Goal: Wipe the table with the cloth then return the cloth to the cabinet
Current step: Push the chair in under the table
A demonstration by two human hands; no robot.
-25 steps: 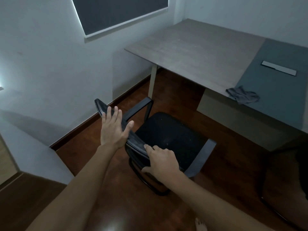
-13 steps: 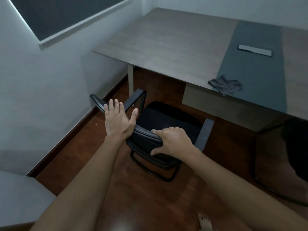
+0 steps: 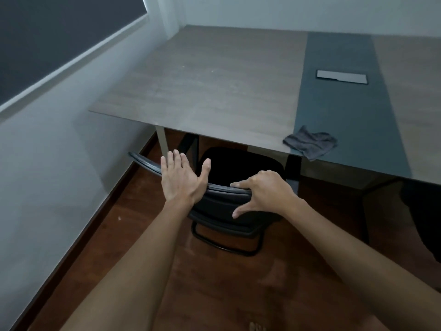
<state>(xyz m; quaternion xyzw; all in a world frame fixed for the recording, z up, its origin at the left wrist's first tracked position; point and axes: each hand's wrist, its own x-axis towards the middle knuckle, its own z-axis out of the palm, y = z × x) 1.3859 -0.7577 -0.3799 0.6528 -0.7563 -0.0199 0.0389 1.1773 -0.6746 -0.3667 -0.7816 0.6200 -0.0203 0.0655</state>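
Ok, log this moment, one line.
left hand flat on chair back | right hand grips chair back | cloth on table edge, untouched

Dim, bluish indoor view from a wide-angle head camera.
Soft pale light falls on the wall (image 3: 59,163) and counter (image 3: 214,87), while deep shadow beneath hides the chair (image 3: 238,163) seat. The floor (image 3: 214,283) has a faint sheen. Straight edges bow near the borders, and detail is soft and grainy.

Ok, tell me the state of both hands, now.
Left hand: open, palm pressing the chair back.
Right hand: closed, gripping the chair back.
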